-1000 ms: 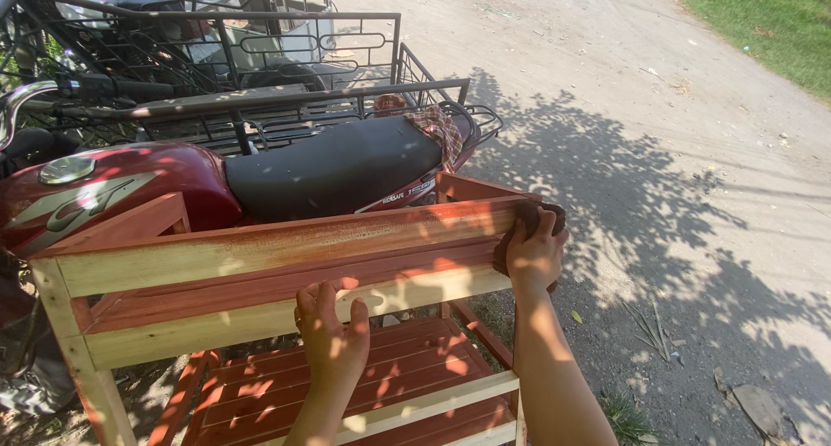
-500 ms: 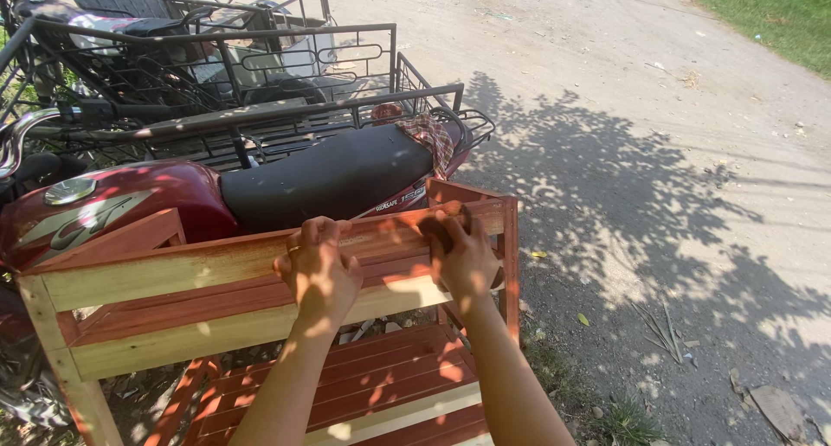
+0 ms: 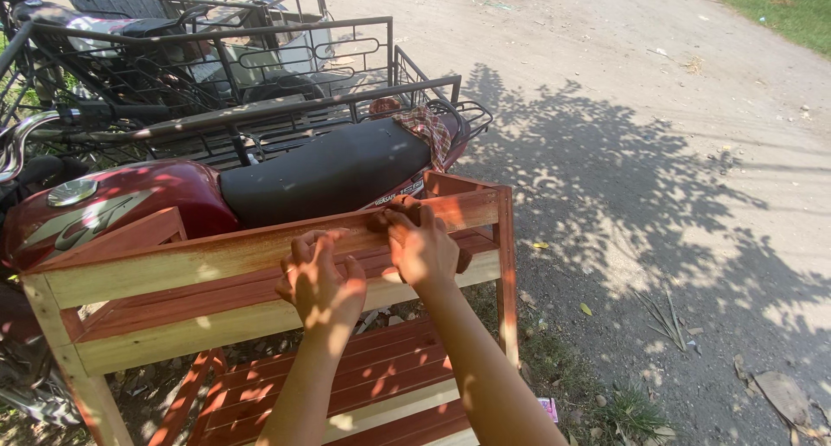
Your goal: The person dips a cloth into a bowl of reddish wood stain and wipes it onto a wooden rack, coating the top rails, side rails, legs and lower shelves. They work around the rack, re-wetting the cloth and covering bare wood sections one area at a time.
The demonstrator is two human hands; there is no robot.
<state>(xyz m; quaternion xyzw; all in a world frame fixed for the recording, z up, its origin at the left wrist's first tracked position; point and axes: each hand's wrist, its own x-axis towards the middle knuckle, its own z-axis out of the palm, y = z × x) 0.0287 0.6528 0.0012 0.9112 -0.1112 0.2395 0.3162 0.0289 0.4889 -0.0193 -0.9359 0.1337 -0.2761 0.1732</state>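
Both hands rest on the top rail of a wooden rack, side by side near its middle. The left hand lies palm down with fingers curled loosely over the rail's upper edge, thumb low on the near face. The right hand sits just beside it, fingers bent over the same edge, gripping the rail lightly rather than clenched tight. The rack stands upright on the ground, its far side close against a red motorbike with a black seat; whether they touch I cannot tell. A metal sidecar frame stands beyond the bike. Right of the rack's end post lies open dirt road, shaded in patches, with grass at the far corner. Lower slats sit below the forearms.
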